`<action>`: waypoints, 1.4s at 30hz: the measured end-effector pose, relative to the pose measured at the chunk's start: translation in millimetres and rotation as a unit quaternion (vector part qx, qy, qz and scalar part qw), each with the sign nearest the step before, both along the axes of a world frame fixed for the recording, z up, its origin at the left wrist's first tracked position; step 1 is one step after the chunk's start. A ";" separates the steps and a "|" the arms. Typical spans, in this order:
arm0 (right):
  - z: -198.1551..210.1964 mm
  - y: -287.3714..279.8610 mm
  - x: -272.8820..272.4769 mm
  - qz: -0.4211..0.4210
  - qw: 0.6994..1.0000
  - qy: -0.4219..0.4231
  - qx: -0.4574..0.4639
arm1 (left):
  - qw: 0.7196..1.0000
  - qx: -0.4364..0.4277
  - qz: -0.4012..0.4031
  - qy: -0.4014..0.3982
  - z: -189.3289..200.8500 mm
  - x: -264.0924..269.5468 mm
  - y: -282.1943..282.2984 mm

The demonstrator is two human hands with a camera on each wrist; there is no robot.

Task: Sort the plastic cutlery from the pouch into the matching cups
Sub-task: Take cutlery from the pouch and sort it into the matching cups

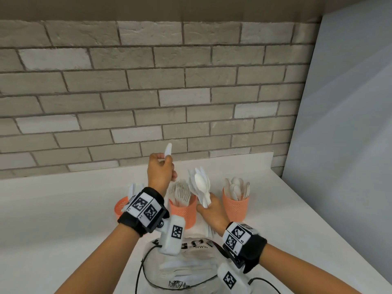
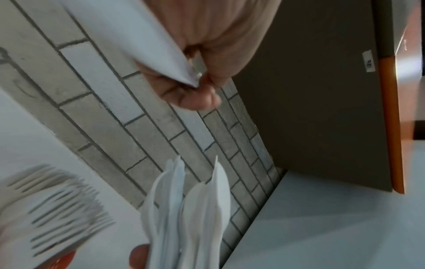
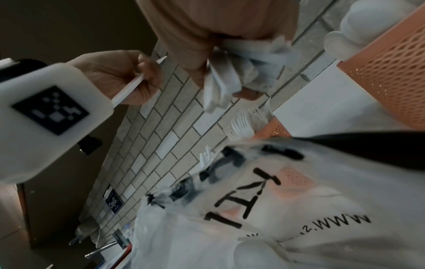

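The left hand [image 1: 160, 170] pinches one knife [image 1: 168, 149], the right hand [image 1: 212, 211] grips a bundle [image 1: 200, 187]: light, stiff, slippery plastic, best held at the handles.

1. Three cups stand in a row on the desk [image 1: 63, 209] at lower centre of the head view: left cup [image 1: 121, 205], middle cup [image 1: 182, 211], right cup [image 1: 235, 206].
2. Forks [image 1: 181, 193] stand in the middle cup, spoons [image 1: 236, 187] in the right cup.
3. The pouch [image 1: 186, 270] lies before the cups, at the bottom edge.
4. A brick wall [image 1: 148, 92] rises behind the desk; a panel [image 1: 343, 124] stands at the right.
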State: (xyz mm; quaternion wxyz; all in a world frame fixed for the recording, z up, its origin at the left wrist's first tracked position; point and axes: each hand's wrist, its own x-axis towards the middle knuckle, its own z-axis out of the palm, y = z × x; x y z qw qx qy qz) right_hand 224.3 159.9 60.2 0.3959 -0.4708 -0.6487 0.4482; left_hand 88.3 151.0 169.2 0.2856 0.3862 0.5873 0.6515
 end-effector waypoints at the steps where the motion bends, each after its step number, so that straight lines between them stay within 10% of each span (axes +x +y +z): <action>1: -0.9 1.0 -0.5 -0.005 1.000 -0.008 0.003 | 0.999 -0.031 -0.006 0.030 -3.7 2.0 -0.8; 24: 12.0 3.5 -3.7 0.005 0.990 -0.135 0.037 | 0.990 -0.116 -0.039 0.077 -24.5 18.2 13.6; 37: 25.1 4.7 5.6 -0.022 0.992 -0.124 0.032 | 0.988 0.060 0.138 -0.023 8.5 -19.1 14.2; 42: 29.8 0.4 -1.0 -0.053 0.987 -0.149 0.025 | 0.999 -0.022 0.037 -0.017 1.8 -9.1 6.7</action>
